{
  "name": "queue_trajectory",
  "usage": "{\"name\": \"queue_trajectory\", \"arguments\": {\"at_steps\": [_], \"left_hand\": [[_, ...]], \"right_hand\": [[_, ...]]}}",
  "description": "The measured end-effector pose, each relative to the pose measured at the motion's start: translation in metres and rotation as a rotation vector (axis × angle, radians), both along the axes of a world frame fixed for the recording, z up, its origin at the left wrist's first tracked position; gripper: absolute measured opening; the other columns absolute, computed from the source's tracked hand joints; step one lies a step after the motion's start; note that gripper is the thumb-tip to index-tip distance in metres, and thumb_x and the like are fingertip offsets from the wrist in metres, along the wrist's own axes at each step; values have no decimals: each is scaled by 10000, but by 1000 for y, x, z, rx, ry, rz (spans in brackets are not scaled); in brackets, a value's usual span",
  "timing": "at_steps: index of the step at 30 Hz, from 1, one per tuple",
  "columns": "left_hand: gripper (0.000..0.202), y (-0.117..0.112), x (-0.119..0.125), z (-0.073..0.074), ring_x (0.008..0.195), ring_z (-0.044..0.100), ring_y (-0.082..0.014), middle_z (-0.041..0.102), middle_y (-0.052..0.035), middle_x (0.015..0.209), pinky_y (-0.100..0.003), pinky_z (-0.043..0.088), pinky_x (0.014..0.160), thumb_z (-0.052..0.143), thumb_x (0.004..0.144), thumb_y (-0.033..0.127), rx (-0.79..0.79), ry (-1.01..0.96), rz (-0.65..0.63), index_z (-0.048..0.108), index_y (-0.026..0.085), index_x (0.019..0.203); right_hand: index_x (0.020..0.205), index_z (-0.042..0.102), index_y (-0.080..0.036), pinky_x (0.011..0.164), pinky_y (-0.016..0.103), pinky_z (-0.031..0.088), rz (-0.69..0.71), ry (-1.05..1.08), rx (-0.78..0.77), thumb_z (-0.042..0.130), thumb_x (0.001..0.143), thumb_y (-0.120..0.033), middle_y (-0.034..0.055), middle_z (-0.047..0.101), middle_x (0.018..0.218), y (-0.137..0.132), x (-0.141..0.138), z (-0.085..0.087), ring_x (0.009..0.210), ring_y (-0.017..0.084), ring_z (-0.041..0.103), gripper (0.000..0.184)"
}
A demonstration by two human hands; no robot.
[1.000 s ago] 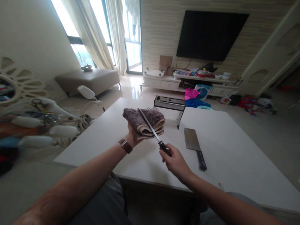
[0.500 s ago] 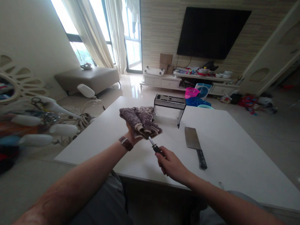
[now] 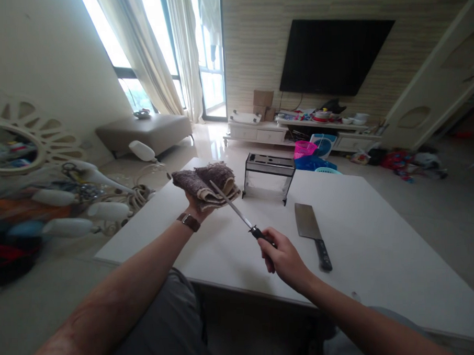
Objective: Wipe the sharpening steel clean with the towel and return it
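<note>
My left hand (image 3: 198, 206) holds a folded brown-grey towel (image 3: 190, 180) above the white table (image 3: 233, 261); its fingers are mostly hidden by the cloth. In my right hand (image 3: 281, 254) is the black handle of a honing steel (image 3: 241, 215), fingers wrapped round it. The steel's thin rod points up and left, its tip in front of the towel's folded edge. Flat on the table, right of my right hand, lies a cleaver (image 3: 307, 220) with a black handle. Behind the towel stands a knife block (image 3: 269, 178) with a slotted dark top and clear sides.
Lamp arms with white shades (image 3: 108, 210) and coiled cable crowd the floor at left. Beyond the table are a pink basket (image 3: 304, 148), a low TV cabinet (image 3: 258, 132) and a grey bench (image 3: 144, 132). Bags (image 3: 397, 162) lie on the floor at right.
The honing steel's rod, earlier mostly inside the towel's folds, now shows almost whole. My right hand has moved right and down, while my left hand with the towel has shifted left.
</note>
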State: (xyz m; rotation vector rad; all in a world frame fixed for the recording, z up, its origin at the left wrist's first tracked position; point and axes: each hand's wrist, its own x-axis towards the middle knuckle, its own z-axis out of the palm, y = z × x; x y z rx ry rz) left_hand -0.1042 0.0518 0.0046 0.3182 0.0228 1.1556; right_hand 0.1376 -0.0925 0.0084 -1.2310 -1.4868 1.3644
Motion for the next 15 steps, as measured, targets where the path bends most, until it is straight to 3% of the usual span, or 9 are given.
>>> {"name": "queue_trajectory", "arguments": {"at_steps": [6,11,15], "left_hand": [[748,-23,37,6,1301,500,-451,514,-240,1442,-751,293,1036,436,868,575,-129,-4,-169,405,146,1480],[700,-41,72,-6,1172,606,-446,646,-216,1296,-685,414,991,397,895,574,-154,54,-118,507,116,1413],[631,-46,79,-19,1079,656,-442,722,-191,1153,-670,435,979,437,864,544,-160,68,-107,614,129,1306]], "right_hand": [[878,509,-220,406,220,365,-70,-4,97,516,932,-395,-50,538,689,4,-2,-4,421,79,487,184],[943,497,-235,403,227,370,-105,-46,106,547,904,-396,-18,581,832,4,-12,-15,440,81,491,173],[977,491,-239,436,230,352,-101,-61,65,571,886,-372,3,611,854,2,-18,-24,475,87,465,180]]}}
